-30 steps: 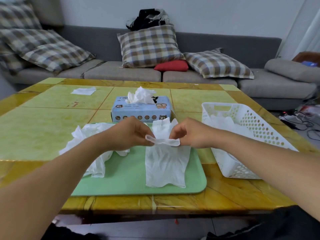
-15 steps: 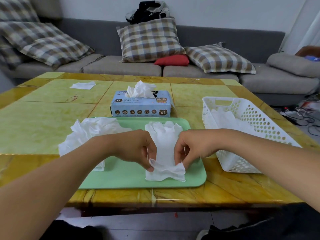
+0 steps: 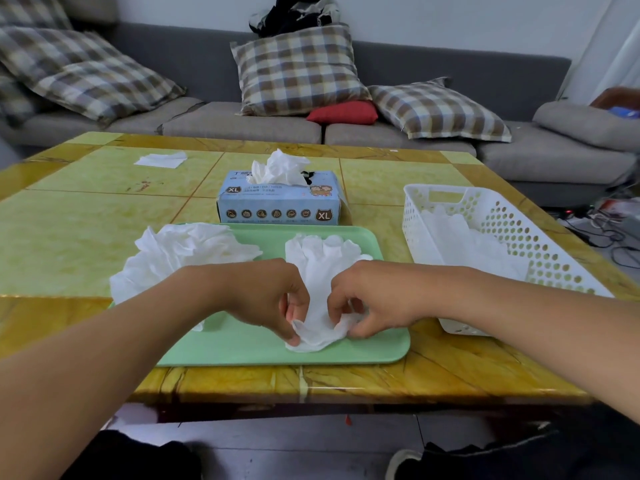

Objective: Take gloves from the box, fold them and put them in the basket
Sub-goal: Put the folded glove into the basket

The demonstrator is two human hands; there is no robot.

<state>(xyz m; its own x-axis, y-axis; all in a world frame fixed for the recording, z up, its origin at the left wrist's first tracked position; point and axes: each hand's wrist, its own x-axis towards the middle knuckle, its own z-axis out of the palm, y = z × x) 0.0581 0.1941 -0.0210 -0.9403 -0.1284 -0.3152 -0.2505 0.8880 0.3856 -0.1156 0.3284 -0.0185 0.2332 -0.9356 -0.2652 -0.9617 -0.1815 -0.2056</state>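
I see left hand (image 3: pixel 273 303) and right hand (image 3: pixel 367 303) pinching the cuff of a white glove (image 3: pixel 322 271) near the tray's (image 3: pixel 391 344) front edge. Folded gloves in basket (image 3: pixel 446 197); loose pile (image 3: pixel 180 258), box (image 3: pixel 280 206) remain.

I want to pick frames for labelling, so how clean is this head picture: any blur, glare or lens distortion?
Head view: centre sharp, the glove and both hands, left and right, read clearly; soft even light, faint shadows; mild sheen on the table front edge; the white pile is nearly blown out; the sofa line bows from the wide lens; the corners smear.
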